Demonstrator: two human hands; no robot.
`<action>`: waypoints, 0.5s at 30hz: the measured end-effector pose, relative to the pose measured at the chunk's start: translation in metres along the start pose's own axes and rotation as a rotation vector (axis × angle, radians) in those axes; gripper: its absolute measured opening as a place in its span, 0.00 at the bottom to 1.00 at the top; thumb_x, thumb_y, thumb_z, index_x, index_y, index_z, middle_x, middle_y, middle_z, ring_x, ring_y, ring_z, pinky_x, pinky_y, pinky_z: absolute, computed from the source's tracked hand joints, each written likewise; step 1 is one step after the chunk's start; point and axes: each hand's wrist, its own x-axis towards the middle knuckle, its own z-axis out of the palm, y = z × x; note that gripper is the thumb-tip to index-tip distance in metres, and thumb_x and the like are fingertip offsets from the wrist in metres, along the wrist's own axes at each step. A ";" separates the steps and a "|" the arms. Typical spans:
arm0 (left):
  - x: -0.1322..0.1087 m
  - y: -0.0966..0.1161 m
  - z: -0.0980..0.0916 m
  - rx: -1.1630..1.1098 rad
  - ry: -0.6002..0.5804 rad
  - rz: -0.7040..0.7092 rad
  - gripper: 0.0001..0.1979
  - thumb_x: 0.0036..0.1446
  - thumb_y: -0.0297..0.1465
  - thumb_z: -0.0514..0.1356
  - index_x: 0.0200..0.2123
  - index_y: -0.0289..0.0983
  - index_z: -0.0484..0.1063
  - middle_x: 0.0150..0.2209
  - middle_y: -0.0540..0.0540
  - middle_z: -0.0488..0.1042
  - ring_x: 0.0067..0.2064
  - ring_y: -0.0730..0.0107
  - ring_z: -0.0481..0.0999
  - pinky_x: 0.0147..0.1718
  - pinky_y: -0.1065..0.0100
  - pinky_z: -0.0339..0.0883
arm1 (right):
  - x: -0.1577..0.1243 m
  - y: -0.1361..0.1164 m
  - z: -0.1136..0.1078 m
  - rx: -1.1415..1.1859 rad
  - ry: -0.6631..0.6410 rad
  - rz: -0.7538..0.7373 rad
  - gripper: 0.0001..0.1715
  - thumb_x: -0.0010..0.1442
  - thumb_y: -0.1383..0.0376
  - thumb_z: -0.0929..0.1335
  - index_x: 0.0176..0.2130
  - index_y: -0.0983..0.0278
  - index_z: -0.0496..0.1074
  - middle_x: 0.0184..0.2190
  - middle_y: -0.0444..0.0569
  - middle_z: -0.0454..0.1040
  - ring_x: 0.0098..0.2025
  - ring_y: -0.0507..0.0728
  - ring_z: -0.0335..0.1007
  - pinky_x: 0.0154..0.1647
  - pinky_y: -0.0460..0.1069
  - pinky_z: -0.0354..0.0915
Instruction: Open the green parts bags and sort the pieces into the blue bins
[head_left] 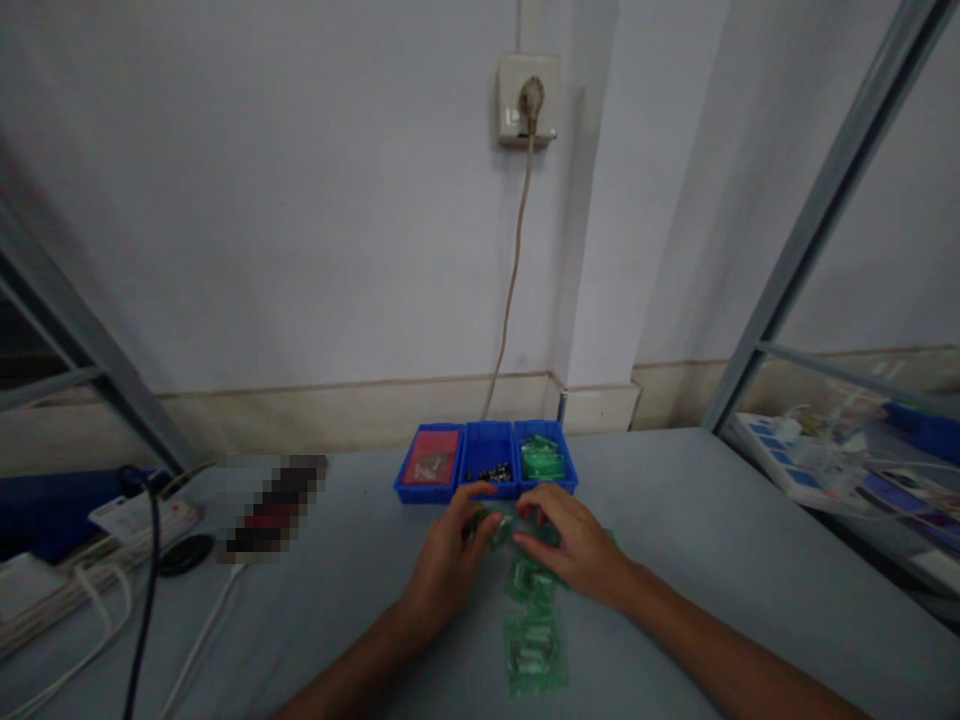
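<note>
Just in front of the blue bins, my left hand (448,556) pinches a small green plastic bag (500,530) between thumb and fingers. My right hand (576,548) hovers close on the bag's right, its curled fingers and thumb apart, with nothing visible between them. Below the hands, several more green bags (534,655) with small pale pieces inside lie in a column on the grey table (337,620). Part of that column is hidden by my right hand. What sits inside the held bag is too small to make out.
Three joined blue bins (490,440) stand near the wall: a red packet (433,452) left, small dark and shiny parts (491,474) in the middle, green bags (543,460) right. A pixelated dark object (277,505) and cables lie left. A power strip (784,460) sits far right.
</note>
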 end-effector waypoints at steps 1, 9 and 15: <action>-0.001 0.000 0.001 -0.051 -0.006 -0.020 0.13 0.71 0.38 0.58 0.55 0.41 0.68 0.29 0.54 0.73 0.29 0.68 0.71 0.31 0.69 0.63 | -0.001 -0.001 0.000 0.007 -0.007 0.002 0.14 0.70 0.62 0.71 0.53 0.59 0.69 0.43 0.50 0.75 0.42 0.59 0.73 0.44 0.54 0.71; -0.005 -0.004 0.006 -0.202 -0.108 -0.070 0.13 0.74 0.44 0.54 0.50 0.40 0.63 0.26 0.55 0.69 0.27 0.72 0.67 0.28 0.72 0.61 | -0.001 0.002 0.002 -0.009 -0.043 -0.051 0.16 0.69 0.59 0.73 0.54 0.59 0.70 0.49 0.53 0.74 0.53 0.63 0.72 0.54 0.57 0.71; -0.008 0.007 0.003 -0.241 -0.090 -0.087 0.19 0.74 0.48 0.51 0.52 0.39 0.67 0.28 0.52 0.72 0.28 0.70 0.71 0.30 0.71 0.67 | 0.000 -0.001 0.001 0.006 -0.059 -0.079 0.26 0.65 0.58 0.76 0.58 0.59 0.69 0.52 0.55 0.73 0.54 0.64 0.72 0.54 0.58 0.72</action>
